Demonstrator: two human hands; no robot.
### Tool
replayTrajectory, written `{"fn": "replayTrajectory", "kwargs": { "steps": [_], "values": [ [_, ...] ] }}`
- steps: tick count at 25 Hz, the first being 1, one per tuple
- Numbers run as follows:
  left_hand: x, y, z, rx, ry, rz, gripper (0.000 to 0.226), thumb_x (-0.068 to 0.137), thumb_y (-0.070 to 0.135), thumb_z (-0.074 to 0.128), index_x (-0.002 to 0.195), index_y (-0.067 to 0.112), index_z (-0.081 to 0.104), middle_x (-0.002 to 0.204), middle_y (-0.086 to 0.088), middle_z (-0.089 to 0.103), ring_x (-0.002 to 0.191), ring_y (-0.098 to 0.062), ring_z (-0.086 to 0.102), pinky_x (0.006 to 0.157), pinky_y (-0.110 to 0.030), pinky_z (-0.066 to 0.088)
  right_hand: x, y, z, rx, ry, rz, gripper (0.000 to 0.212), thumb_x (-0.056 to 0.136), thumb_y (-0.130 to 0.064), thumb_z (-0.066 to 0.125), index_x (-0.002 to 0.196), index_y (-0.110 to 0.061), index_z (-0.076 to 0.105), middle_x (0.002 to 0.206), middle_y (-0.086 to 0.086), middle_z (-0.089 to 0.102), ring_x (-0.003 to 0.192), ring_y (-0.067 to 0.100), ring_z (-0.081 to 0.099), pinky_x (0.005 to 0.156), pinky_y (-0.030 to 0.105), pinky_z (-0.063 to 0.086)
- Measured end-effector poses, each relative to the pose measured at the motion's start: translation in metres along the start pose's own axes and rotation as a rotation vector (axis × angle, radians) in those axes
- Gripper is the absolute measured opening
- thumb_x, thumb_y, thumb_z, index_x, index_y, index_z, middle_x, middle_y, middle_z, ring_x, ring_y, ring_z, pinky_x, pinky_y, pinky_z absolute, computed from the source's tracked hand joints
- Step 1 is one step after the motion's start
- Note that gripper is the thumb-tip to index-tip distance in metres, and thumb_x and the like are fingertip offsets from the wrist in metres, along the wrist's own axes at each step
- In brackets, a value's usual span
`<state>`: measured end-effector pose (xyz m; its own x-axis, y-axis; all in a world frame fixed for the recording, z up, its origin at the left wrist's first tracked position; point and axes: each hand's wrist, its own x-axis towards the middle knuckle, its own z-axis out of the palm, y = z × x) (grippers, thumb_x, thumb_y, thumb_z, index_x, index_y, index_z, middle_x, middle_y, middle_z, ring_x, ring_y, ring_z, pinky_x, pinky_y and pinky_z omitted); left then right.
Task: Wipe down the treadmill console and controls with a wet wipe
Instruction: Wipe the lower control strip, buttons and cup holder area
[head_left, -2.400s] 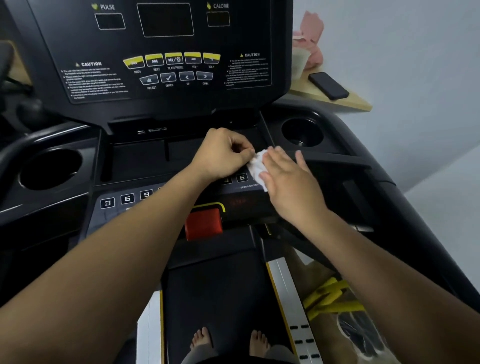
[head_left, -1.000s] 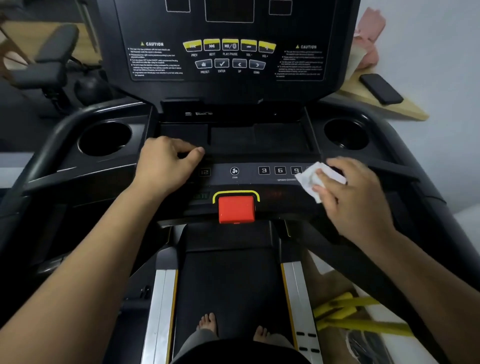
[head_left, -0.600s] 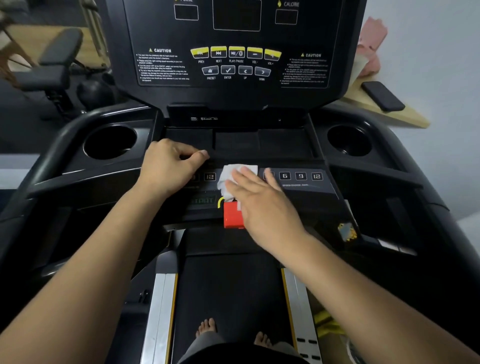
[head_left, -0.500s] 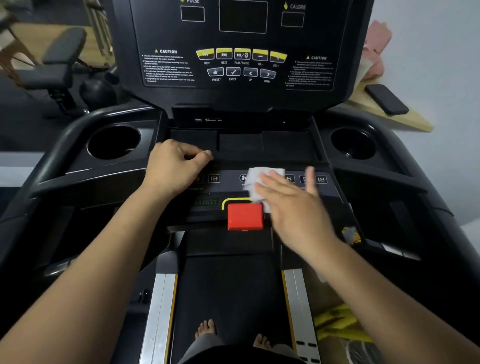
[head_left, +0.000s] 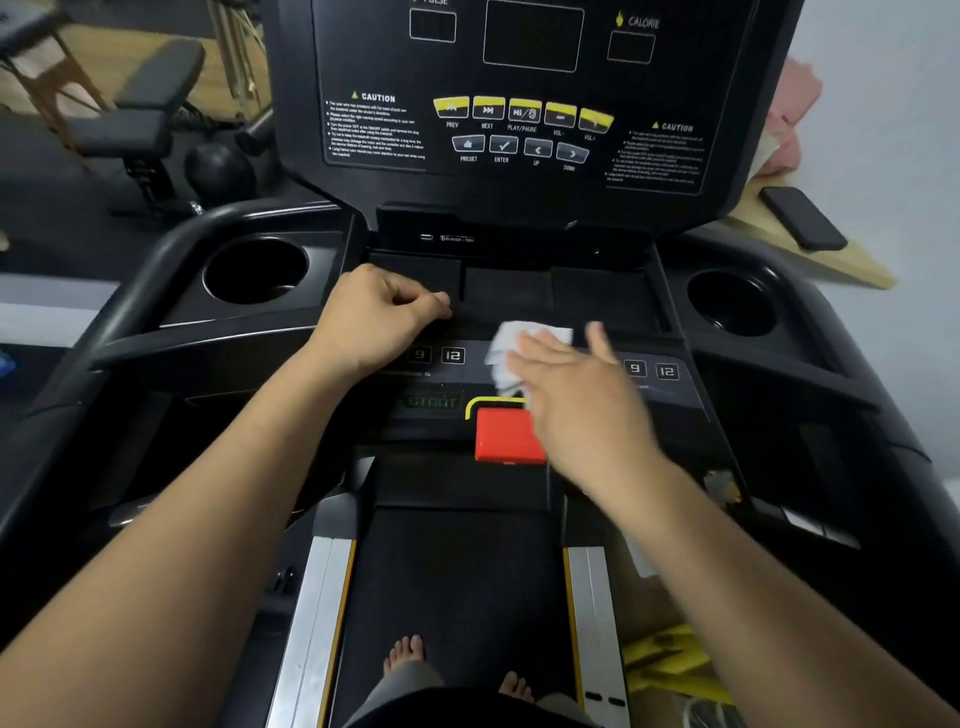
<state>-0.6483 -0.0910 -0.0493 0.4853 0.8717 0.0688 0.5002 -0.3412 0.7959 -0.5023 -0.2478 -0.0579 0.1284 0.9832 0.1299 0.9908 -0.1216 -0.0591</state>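
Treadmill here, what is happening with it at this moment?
A person stands barefoot on the treadmill and cleans its lower control panel. The right hand lies flat on a white wipe, pressing it on the panel just above the red stop button. The left hand is closed and rests on the panel's upper edge. The upper screen panel is not being touched.

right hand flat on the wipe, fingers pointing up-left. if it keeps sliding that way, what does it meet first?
Probably the left hand, fisted on the console ledge up-left of the right hand and wet wipe. Depth is unclear; it might pass just below the knuckles.
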Motion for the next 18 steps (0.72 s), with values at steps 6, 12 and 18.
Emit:
{"fn": "replayTrajectory", "kwargs": {
  "steps": [6, 12, 18],
  "values": [
    [-0.003, -0.004, 0.003, 0.031, 0.027, 0.074, 0.019, 0.089, 0.036, 0.065, 0.080, 0.025, 0.079, 0.083, 0.008, 0.076, 0.085, -0.006, 0.070, 0.081, -0.029, 0.053, 0.016, -0.044, 0.011, 0.178, -0.031, -0.120, 0.041, 0.096, -0.012, 0.051, 0.134, -0.026, 0.057, 0.147, -0.010, 0.048, 0.145, 0.007, 0.029, 0.120, 0.048, -0.005],
    [-0.002, -0.008, 0.006, 0.059, 0.050, 0.066, 0.027, 0.082, 0.050, 0.059, 0.077, 0.031, 0.077, 0.082, 0.012, 0.075, 0.087, -0.011, 0.069, 0.085, -0.039, 0.054, -0.067, 0.055, 0.007, 0.245, 0.284, 0.300, 0.032, 0.090, -0.001, 0.061, 0.119, -0.012, 0.068, 0.132, -0.006, 0.053, 0.130, 0.014, 0.046, 0.114, 0.063, 0.019],
    [-0.002, -0.002, 0.006, 0.086, 0.077, 0.029, 0.028, 0.080, 0.052, 0.058, 0.075, 0.031, 0.076, 0.079, 0.010, 0.074, 0.086, -0.015, 0.068, 0.083, -0.040, 0.053, -0.069, 0.056, 0.018, 0.178, 0.322, 0.463, 0.034, 0.095, -0.008, 0.046, 0.123, -0.009, 0.065, 0.136, 0.007, 0.058, 0.134, 0.019, 0.045, 0.117, 0.060, 0.016]
  ]
}}
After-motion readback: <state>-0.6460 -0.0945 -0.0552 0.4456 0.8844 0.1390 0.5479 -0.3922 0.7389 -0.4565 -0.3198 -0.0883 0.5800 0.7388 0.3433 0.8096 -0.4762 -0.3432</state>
